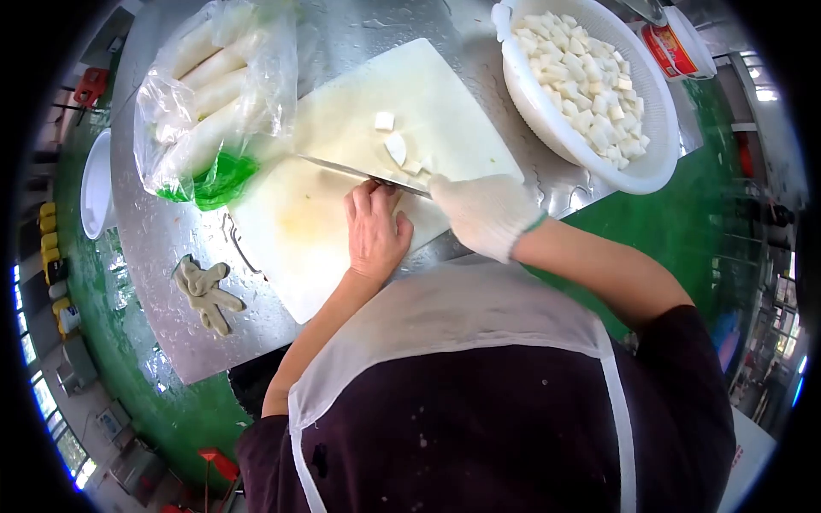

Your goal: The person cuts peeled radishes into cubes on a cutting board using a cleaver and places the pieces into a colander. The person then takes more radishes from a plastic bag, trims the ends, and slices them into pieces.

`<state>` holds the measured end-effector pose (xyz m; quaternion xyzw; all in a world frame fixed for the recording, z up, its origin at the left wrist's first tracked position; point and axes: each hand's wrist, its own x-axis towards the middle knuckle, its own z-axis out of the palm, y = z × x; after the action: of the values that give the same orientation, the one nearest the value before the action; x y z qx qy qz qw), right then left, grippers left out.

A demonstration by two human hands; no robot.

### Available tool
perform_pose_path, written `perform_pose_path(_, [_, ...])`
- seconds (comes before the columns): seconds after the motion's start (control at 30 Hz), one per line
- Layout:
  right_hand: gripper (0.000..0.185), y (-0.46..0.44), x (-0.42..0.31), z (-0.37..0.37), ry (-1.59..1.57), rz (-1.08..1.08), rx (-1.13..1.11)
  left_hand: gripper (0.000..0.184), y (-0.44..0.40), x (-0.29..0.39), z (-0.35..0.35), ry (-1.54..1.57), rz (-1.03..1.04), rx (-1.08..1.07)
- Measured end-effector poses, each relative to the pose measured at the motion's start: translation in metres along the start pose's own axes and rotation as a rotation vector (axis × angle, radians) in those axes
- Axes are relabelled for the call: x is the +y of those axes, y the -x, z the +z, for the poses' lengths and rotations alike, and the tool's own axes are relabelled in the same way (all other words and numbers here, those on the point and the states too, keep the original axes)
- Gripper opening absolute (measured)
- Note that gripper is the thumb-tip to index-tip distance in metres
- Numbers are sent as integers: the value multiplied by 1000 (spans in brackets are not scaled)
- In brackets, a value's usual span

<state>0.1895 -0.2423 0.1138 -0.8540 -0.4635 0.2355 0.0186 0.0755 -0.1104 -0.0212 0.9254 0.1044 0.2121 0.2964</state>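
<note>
My right hand point(486, 215), in a white knit glove, is closed round the handle end of a long knife point(333, 166). The blade points left across the white cutting board point(342, 98). Bare and bent at the fingers, my left hand point(376, 224) rests on the board against the near side of the blade. Whatever lies under its fingertips is too hidden to name. Just beyond the blade lie a white cube point(384, 121), a rounded white slice point(395, 149) and a small piece point(412, 168) partly beside the knife.
A clear plastic bag point(282, 68) of long white radishes point(214, 90) lies at the board's upper left. White cubes point(590, 94) fill a white basket point(534, 120) at upper right, near a red-labelled bucket point(665, 50). A loose glove point(207, 293) lies on the metal table point(167, 248).
</note>
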Motion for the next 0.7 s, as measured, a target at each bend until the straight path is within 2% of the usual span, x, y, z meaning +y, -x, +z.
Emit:
perform_pose_path(0.2, [15,-22,7,29,-48,-24,160,44,0,-1,-6,12,7,17])
perform_pose_path(0.43, [16,-1,-8,6,31,-41,21,44,13,-4,-6,-3,0,12])
perform_pose_path(0.53, [16,-24,-2,29,-64,-62,67,43,14,-1,-5,-5,-2,7])
perform_pose_path(0.7, [19,-23,-1,18,-91,-71,90,42,20,-2,-16,7,-31,24])
